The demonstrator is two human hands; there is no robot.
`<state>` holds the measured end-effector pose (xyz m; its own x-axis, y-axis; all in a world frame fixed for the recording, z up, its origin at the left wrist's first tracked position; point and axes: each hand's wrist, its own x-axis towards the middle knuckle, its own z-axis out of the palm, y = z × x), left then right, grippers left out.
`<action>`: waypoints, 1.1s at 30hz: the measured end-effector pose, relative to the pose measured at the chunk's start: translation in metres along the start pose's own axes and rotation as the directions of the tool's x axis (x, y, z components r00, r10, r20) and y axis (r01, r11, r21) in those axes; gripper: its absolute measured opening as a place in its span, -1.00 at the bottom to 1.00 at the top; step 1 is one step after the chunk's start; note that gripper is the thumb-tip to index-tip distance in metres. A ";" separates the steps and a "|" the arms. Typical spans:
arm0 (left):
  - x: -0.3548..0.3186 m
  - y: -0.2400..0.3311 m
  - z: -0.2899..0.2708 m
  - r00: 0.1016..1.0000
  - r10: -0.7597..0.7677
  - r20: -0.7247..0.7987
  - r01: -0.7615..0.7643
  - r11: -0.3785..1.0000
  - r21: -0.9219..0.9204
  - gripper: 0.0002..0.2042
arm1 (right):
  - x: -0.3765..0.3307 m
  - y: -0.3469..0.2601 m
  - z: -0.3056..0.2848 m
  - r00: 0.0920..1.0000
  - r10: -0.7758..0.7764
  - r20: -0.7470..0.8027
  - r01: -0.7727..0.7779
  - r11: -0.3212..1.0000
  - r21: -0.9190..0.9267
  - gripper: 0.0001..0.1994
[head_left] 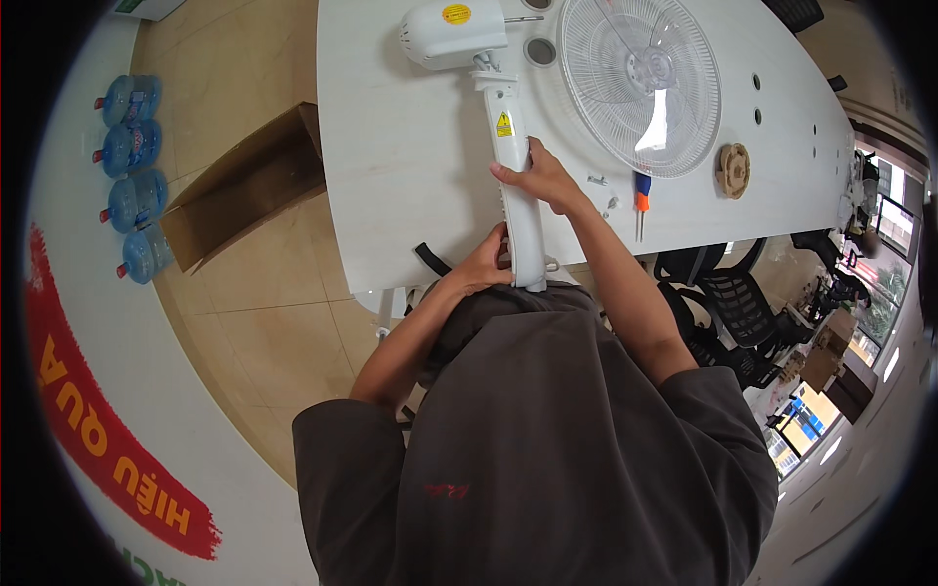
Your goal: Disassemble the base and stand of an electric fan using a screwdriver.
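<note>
A white fan body lies along the tabletop, its lower end against my shirt and its rounded motor housing at the far end, with a thin metal shaft pointing right. My right hand is wrapped over the middle of the body, thumb on its left side. Lower down, my left hand grips the body's left side near the bottom end; its fingertips are partly hidden. To the right lies the round fan cage with clear blades inside. A blue and orange screwdriver and small metal parts lie below the cage.
A brown ring-shaped piece rests on the white table at right. An open cardboard box stands on the floor at left, beside several blue water bottles. Black mesh chairs stand along the table's right near edge.
</note>
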<state>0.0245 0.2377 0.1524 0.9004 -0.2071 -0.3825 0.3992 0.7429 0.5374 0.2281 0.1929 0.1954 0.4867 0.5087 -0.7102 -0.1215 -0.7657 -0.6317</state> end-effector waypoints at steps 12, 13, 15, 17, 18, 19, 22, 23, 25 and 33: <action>-0.001 -0.005 0.010 0.993 0.033 -0.109 -0.012 0.981 0.192 0.00 | -0.072 0.054 -0.002 0.977 -0.052 0.208 0.027 0.992 0.120 0.17; -0.001 0.002 0.014 0.992 0.038 -0.117 -0.012 0.976 0.216 -0.02 | -0.084 0.057 -0.001 0.956 -0.019 0.291 -0.038 0.982 0.187 0.17; -0.002 0.006 0.017 0.990 0.028 -0.142 0.007 0.969 0.245 0.02 | -0.102 0.066 0.005 0.942 -0.076 0.325 -0.006 0.970 0.245 0.16; -0.002 0.012 0.021 0.986 0.017 -0.166 0.030 0.960 0.278 0.07 | -0.108 0.069 0.006 0.925 -0.137 0.353 0.024 0.952 0.306 0.16; -0.003 0.016 0.022 0.985 0.002 -0.174 0.045 0.963 0.266 0.08 | -0.109 0.069 0.006 0.921 -0.118 0.372 -0.009 0.946 0.323 0.14; -0.004 0.019 0.022 0.983 -0.013 -0.182 0.060 0.965 0.257 0.10 | -0.109 0.068 0.006 0.916 -0.102 0.389 -0.040 0.940 0.340 0.12; -0.006 0.022 0.020 0.973 -0.064 -0.221 0.141 0.925 0.353 0.09 | -0.116 0.068 0.007 0.917 -0.088 0.389 -0.082 0.913 0.399 0.08; -0.005 0.025 0.019 0.974 -0.061 -0.218 0.139 0.922 0.361 0.09 | -0.114 0.072 0.006 0.919 -0.095 0.383 -0.074 0.912 0.403 0.08; -0.004 0.030 0.018 0.970 -0.103 -0.220 0.186 0.898 0.399 0.05 | -0.109 0.080 0.007 0.908 -0.136 0.396 -0.037 0.916 0.400 0.04; 0.002 0.039 0.015 0.923 -0.278 -0.265 0.349 0.895 0.278 -0.10 | -0.105 0.087 0.008 0.902 -0.162 0.399 0.052 0.961 0.271 -0.01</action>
<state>0.0448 0.2572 0.1836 0.6750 -0.2289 -0.7014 0.7194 0.4155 0.5566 0.1595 0.0764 0.2122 0.1135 0.7402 -0.6628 -0.3260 -0.6024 -0.7286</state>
